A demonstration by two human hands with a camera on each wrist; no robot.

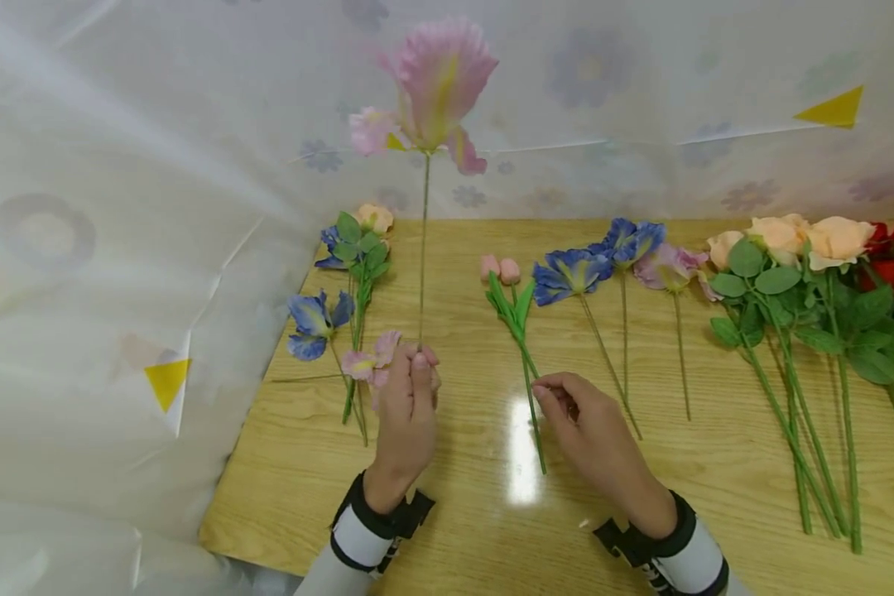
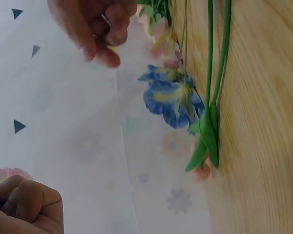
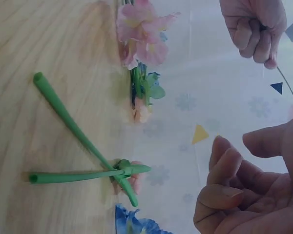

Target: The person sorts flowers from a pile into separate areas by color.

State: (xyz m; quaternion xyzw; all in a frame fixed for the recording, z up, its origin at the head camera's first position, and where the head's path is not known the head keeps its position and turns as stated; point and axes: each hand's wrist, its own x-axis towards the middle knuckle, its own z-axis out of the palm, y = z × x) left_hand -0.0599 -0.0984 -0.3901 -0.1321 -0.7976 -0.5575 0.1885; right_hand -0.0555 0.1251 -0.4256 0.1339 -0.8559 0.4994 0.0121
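Observation:
My left hand (image 1: 406, 406) grips the thin stem of a pink iris (image 1: 447, 83), which stands upright above the fist. In the right wrist view the left hand (image 3: 256, 34) has its fingers curled round that stem. My right hand (image 1: 596, 439) hovers over the table, its fingertips overlapping a tulip stem in the head view. The right wrist view shows the right hand (image 3: 249, 190) with thumb and index finger apart and nothing between them. Two pink tulips (image 1: 521, 319) lie on the table, their green stems crossed.
On the wooden table (image 1: 462, 530), blue irises (image 1: 574, 277), a pink iris and peach roses (image 1: 838, 242) lie to the right, with red roses (image 1: 888, 277) beyond. At left lie a blue iris (image 1: 313, 324), another pink iris (image 1: 359, 364) and a peach rose (image 1: 375, 218).

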